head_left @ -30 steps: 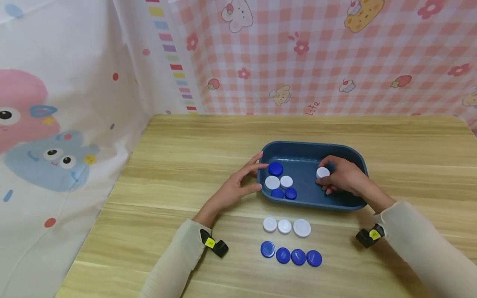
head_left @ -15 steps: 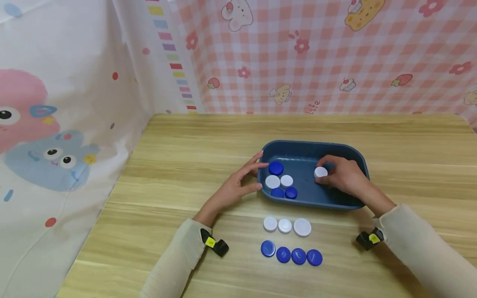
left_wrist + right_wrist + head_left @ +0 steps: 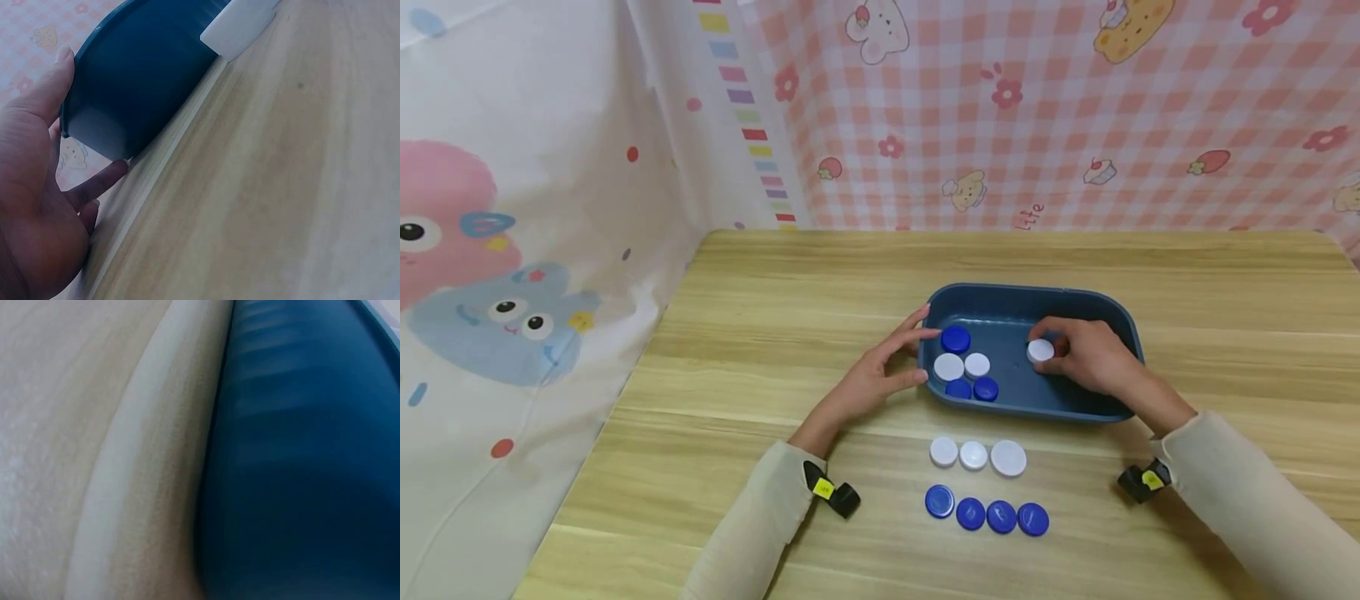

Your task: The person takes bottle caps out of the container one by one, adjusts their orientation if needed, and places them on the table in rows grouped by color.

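My right hand (image 3: 1093, 354) reaches into a dark blue oval tray (image 3: 1022, 410) and pinches a white bottle cap (image 3: 1040, 351) between thumb and fingers. My left hand (image 3: 874, 379) rests against the tray's left end, fingers fairly straight and spread; in the left wrist view its thumb lies at the rim of the tray (image 3: 137, 69). Gathered at that end inside are a blue cap (image 3: 956, 339) at the back, two white caps (image 3: 948, 367) in the middle and two blue caps (image 3: 986, 389) by the front wall. The right wrist view shows the tray's outer wall (image 3: 300, 456), the hand hidden.
In front of the tray, three white caps (image 3: 973, 455) lie in a row on the wooden table (image 3: 760, 333). Nearer me runs a row of several blue caps (image 3: 971, 514). A pink checked cloth (image 3: 1037, 117) hangs behind the table's far edge.
My right hand has shifted the pinched white cap slightly left within the tray. My left hand, the tray and the other caps stay where they were.
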A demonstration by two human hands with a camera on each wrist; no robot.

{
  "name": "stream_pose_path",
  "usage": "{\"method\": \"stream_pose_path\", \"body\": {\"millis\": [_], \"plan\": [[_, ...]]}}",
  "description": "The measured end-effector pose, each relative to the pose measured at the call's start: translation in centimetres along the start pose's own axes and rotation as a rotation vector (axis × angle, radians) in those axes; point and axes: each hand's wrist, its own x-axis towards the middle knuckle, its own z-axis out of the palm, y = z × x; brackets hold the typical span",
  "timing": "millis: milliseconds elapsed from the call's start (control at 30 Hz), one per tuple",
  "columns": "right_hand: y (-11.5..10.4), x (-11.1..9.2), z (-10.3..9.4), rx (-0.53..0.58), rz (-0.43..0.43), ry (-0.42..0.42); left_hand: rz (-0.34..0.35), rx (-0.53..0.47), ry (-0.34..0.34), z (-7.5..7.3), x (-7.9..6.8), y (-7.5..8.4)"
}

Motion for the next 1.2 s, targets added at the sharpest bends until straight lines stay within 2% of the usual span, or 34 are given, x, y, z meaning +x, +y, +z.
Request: {"method": "stream_pose_path", "body": {"millis": [233, 367, 600, 933, 1200], "plan": [[-0.2, -0.1, -0.2, 0.006, -0.009, 0.0, -0.008, 0.004, 0.009, 0.1, 0.1, -0.7], [-0.5, -0.4, -0.6, -0.005, -0.017, 0.01, -0.004, -0.004, 0.005, 0.1, 0.0, -0.2], [-1.6, -1.5, -1.7, -0.042, -0.076, 0.059, -0.001, -0.005, -0.002, 0.1, 0.1, -0.2], [-3.4, -4.6, -2.9, -0.044, -0.119, 0.115, 0.006, -0.013, 0.003, 0.0, 0.0, -0.4], [-4.1, -7.4, -3.2, -0.05, -0.101, 0.136, 0.015, -0.033, -0.001, 0.1, 0.1, -0.3]]}}
